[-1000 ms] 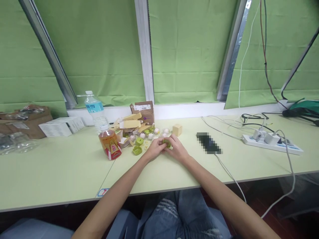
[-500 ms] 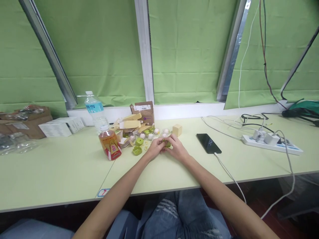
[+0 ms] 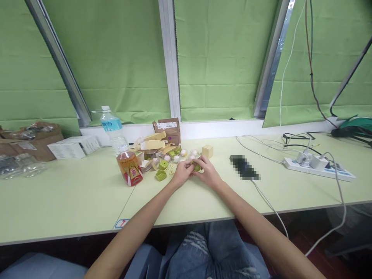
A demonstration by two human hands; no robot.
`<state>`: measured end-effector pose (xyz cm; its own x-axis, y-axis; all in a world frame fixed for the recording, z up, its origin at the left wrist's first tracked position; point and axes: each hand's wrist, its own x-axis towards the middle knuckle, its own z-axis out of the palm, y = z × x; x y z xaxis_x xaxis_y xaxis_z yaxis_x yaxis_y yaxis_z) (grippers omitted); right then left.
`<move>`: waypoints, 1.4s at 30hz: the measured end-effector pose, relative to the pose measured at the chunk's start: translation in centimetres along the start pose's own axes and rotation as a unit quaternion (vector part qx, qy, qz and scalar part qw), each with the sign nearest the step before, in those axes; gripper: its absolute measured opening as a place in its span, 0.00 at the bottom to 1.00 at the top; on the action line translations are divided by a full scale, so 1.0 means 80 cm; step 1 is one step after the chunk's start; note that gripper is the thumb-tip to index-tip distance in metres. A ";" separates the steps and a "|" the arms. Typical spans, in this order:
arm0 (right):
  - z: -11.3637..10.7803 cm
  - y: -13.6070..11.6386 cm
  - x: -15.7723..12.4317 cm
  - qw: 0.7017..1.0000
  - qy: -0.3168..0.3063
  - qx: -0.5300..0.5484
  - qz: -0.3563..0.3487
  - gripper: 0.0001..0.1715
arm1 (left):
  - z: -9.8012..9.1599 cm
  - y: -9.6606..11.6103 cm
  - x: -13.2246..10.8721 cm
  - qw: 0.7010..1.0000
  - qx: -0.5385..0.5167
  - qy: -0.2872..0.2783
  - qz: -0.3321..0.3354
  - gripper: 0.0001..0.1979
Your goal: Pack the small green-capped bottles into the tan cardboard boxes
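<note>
My left hand (image 3: 183, 172) and my right hand (image 3: 207, 173) meet over the table, fingers closed around a small green plastic case (image 3: 197, 167). Fingers cover much of it, so its exact form is hidden. Left of my hands lie an open green case (image 3: 161, 175) and another green piece (image 3: 163, 164), with small yellowish rings (image 3: 171, 169) beside them. Behind my hands sit several clear packs with pale pinkish-white contents (image 3: 184, 153). A small cream cardboard box (image 3: 207, 151) stands just beyond my right hand.
Opened cartons (image 3: 152, 144) lie in a heap before a brown box (image 3: 168, 130). Left are a red-labelled drink bottle (image 3: 130, 169), a water bottle (image 3: 113, 130) and white boxes (image 3: 74, 147). Right are a pixelated phone (image 3: 244, 168), a power strip (image 3: 319, 169) and loose cables (image 3: 270, 209).
The green case shows slightly more between my fingers, and my fingers have shifted a little on it. The whole view has moved slightly; the things on the table lie as before.
</note>
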<state>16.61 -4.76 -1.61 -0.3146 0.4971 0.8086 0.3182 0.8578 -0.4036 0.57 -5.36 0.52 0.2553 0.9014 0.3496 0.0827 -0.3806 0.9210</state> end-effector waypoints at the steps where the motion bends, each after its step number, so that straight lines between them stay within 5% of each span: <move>1: -0.002 -0.001 0.001 1.000 0.002 0.012 0.012 0.23 | 0.001 0.000 0.001 1.000 -0.026 0.007 -0.003 0.19; 6: -0.010 -0.003 0.008 0.970 0.072 0.118 0.202 0.33 | -0.004 -0.004 0.007 0.987 -0.148 0.044 -0.035 0.24; 10: -0.008 0.007 0.009 0.891 0.005 0.282 0.356 0.33 | -0.007 -0.009 0.007 0.978 -0.184 -0.014 -0.102 0.27; 12: -0.007 0.010 0.009 0.875 -0.009 0.327 0.358 0.29 | -0.005 -0.012 0.007 0.977 -0.168 -0.041 -0.124 0.28; 17: -0.013 0.010 0.011 0.834 0.072 0.395 0.379 0.23 | 0.001 -0.017 0.007 0.979 -0.136 -0.058 -0.137 0.29; 24: -0.014 0.015 0.006 0.810 -0.003 0.435 0.393 0.24 | -0.001 -0.018 0.006 0.982 -0.116 -0.073 -0.128 0.27; 28: -0.005 0.018 0.006 0.802 0.034 0.447 0.395 0.18 | 0.005 -0.016 0.007 0.983 -0.088 -0.070 -0.143 0.27; 31: -0.002 0.020 0.010 0.773 0.098 0.469 0.415 0.12 | 0.007 -0.009 0.004 0.992 -0.006 -0.034 -0.125 0.28; 33: -0.007 0.023 0.012 0.746 0.154 0.484 0.431 0.06 | -0.001 -0.001 0.002 0.993 0.109 0.017 -0.047 0.27; 37: -0.022 0.030 0.012 0.700 0.208 0.492 0.474 0.06 | -0.037 0.010 0.003 0.926 0.330 0.144 0.116 0.15; 42: -0.025 0.033 0.012 0.690 0.193 0.486 0.500 0.10 | -0.059 -0.007 0.010 0.885 0.445 0.079 0.111 0.15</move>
<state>18.95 -2.27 -1.08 -0.0512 0.9932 -0.1047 -0.6053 -0.1143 -0.7877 -3.79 -3.41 1.08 0.2280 0.7743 0.5903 0.7920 -0.5001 0.3501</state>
